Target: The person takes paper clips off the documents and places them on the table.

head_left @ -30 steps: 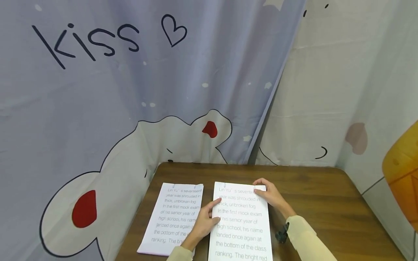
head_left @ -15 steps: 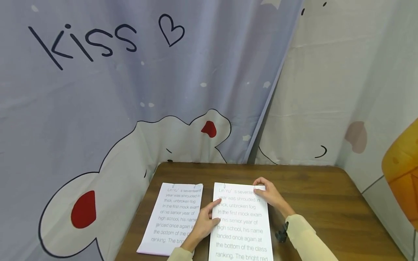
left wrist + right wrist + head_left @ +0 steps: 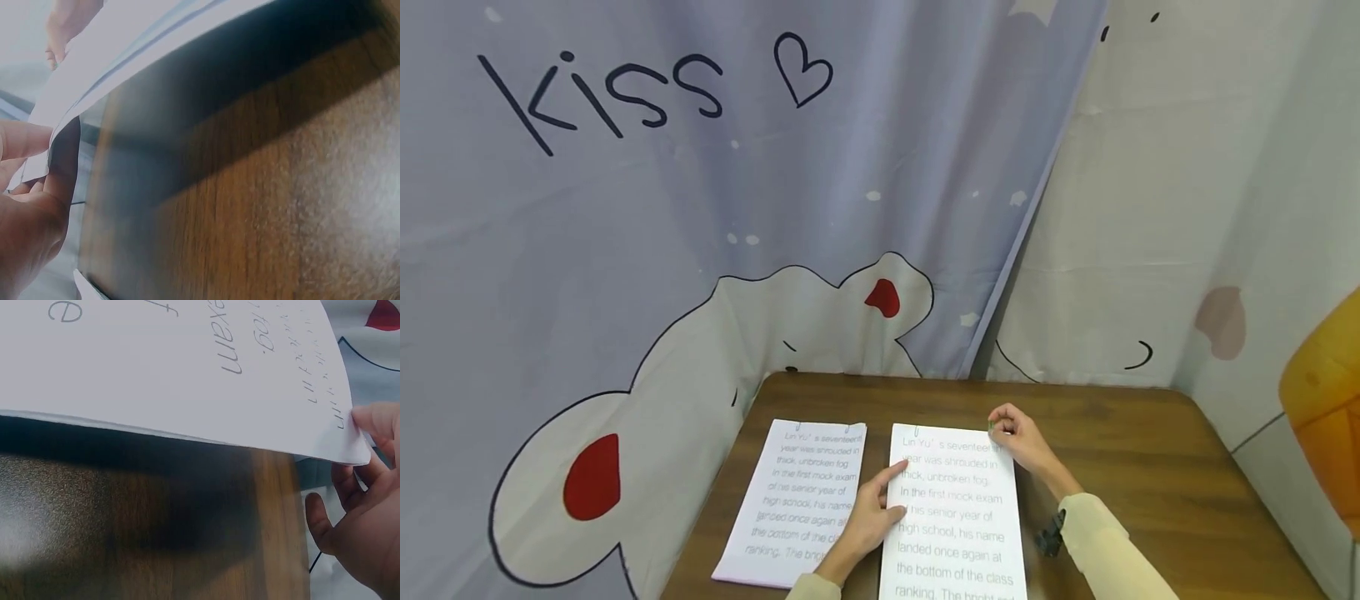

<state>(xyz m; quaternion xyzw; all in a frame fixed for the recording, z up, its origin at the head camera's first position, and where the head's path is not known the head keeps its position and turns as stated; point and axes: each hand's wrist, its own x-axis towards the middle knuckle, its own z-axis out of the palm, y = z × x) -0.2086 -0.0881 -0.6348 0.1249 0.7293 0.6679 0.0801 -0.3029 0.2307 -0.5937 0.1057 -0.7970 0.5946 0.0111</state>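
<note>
**Fiddly top corner, a few ways this could get messy**

So the main thing here is a thick stack of white printed paper sheets (image 3: 955,525), held up a bit off the dark brown wood-grain surface (image 3: 1112,467). The left hand (image 3: 868,521) has a narrow grip on its left edge, thumb on top and fingers underneath. The right hand (image 3: 1022,437) is up at the top right corner, its grip pinched tight on a tiny green clip-like piece (image 3: 991,426). Can't tell if that's on the paper or just off it.

My worry: the one thin wire clip (image 3: 916,431) I can see on the top edge is over on the left. If the right corner isn't secured, I reckon the sheets there could fan out or slip, especially if the left grip loosens. Pushing the green piece at a bad angle might crease the top page or catch only some sheets. It's small enough to drop, too. And a sideways swing could nudge the other white printed paper stack (image 3: 797,500), lying close by on the left.
</note>
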